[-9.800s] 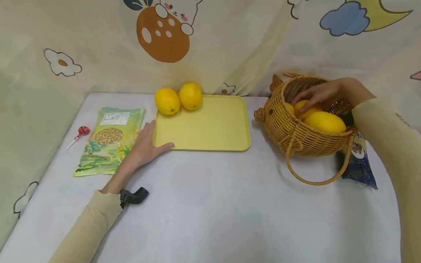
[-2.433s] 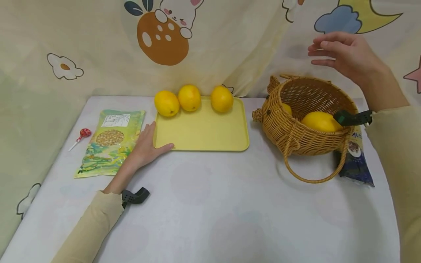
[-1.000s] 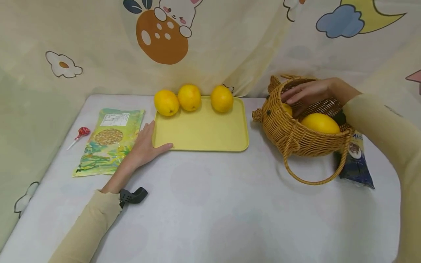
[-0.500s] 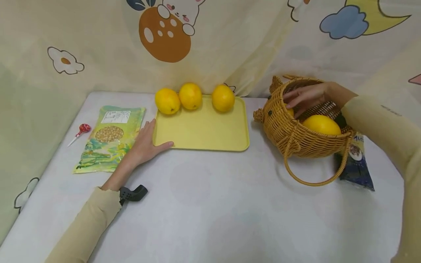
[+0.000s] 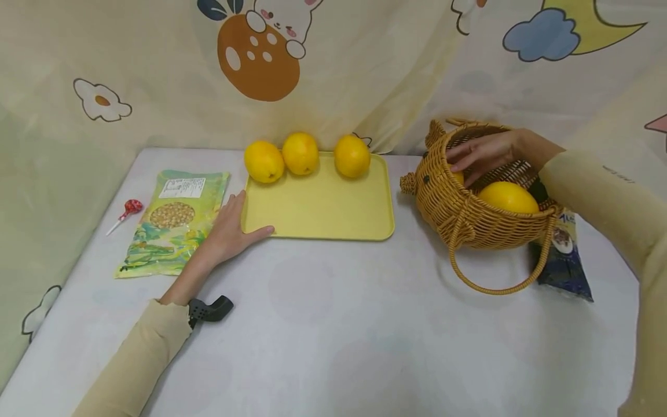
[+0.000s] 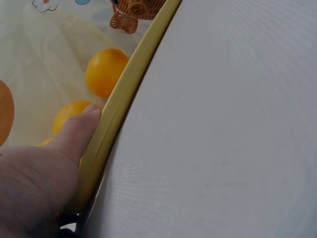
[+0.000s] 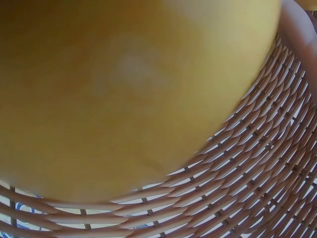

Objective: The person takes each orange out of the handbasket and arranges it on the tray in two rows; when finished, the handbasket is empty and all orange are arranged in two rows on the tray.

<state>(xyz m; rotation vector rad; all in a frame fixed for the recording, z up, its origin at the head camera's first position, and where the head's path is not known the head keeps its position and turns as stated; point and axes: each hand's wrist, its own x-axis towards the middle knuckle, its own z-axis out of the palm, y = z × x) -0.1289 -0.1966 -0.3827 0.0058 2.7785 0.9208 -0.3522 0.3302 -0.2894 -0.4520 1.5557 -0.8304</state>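
My left hand (image 5: pixel 225 229) lies at the near left corner of a yellow tray (image 5: pixel 323 208), thumb straight along the front rim and fingers along the left side. In the left wrist view the thumb (image 6: pixel 79 130) touches the tray's edge (image 6: pixel 118 104). Three lemons (image 5: pixel 264 162) sit along the tray's back. My right hand (image 5: pixel 487 153) reaches inside a wicker basket (image 5: pixel 443 202), thumb and fingers around a lemon (image 5: pixel 458 176) mostly hidden by hand and rim. Another lemon (image 5: pixel 508 197) lies nearer the basket's front; a blurred yellow surface (image 7: pixel 124 99) fills much of the right wrist view.
A green-yellow bag (image 5: pixel 172 231) with a window of pale kernels lies left of the tray, beside a red lollipop (image 5: pixel 132 207). A dark blue packet (image 5: pixel 565 260) lies partly under the basket. The basket's handle (image 5: pixel 502 291) hangs toward the front. A patterned cloth (image 5: pixel 365 69) hangs behind.
A third lemon has come from the basket onto the tray. The right hand, raised above the basket earlier, has gone down inside and closed on another lemon. The left hand has stayed put.
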